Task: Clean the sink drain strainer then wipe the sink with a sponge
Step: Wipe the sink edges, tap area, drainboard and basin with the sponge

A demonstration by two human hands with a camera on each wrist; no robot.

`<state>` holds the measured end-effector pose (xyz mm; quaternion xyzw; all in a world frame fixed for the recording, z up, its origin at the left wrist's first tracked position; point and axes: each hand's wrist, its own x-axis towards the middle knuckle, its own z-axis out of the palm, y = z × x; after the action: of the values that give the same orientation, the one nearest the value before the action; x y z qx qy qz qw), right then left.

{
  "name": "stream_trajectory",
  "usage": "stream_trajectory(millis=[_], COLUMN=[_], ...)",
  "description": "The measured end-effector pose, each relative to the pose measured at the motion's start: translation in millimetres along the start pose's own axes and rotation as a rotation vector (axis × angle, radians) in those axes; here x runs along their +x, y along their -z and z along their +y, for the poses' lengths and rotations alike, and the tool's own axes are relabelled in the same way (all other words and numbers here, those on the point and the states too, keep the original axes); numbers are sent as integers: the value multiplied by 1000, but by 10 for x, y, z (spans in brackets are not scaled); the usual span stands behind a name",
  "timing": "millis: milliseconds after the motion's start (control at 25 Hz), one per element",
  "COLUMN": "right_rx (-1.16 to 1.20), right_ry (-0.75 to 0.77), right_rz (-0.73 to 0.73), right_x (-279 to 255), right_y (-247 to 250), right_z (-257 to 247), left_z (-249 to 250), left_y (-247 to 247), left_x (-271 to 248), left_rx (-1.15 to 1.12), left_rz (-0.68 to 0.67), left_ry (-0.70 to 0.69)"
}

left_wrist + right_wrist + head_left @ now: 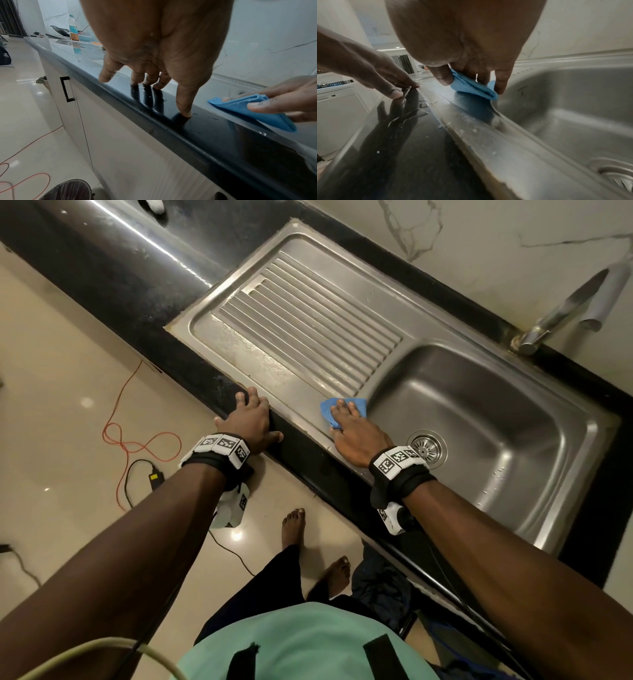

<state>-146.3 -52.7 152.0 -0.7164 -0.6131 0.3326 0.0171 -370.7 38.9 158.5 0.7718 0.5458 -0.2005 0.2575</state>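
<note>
The right hand (356, 436) pinches the folded blue sponge (326, 410) in its grip. The sponge seems soft and limp, best pressed flat on the wet sink (298, 409) rim. The left hand (248, 419) rests spread on the table (291, 438).

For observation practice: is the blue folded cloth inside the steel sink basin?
No, the right hand holds the blue folded cloth on the flat ledge beside it.

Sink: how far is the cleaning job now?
Done, it seems: the strainer sits in place and looks clean. In hand: the right hand holds a blue cloth on the sink's front rim; the left hand rests on the counter. Left: the basin, which shows droplets.
</note>
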Motion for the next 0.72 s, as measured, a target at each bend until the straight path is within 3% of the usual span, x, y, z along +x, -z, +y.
stream_trajectory(millis=[720], right_rx=[-94], right_ry=[189], right_rz=[-114], right_x=[950], right_y=[114], right_z=[-717], left_z=[31], left_y=[10], left_x=[0], left_rx=[-33], left_rz=[-27], left_ry=[43])
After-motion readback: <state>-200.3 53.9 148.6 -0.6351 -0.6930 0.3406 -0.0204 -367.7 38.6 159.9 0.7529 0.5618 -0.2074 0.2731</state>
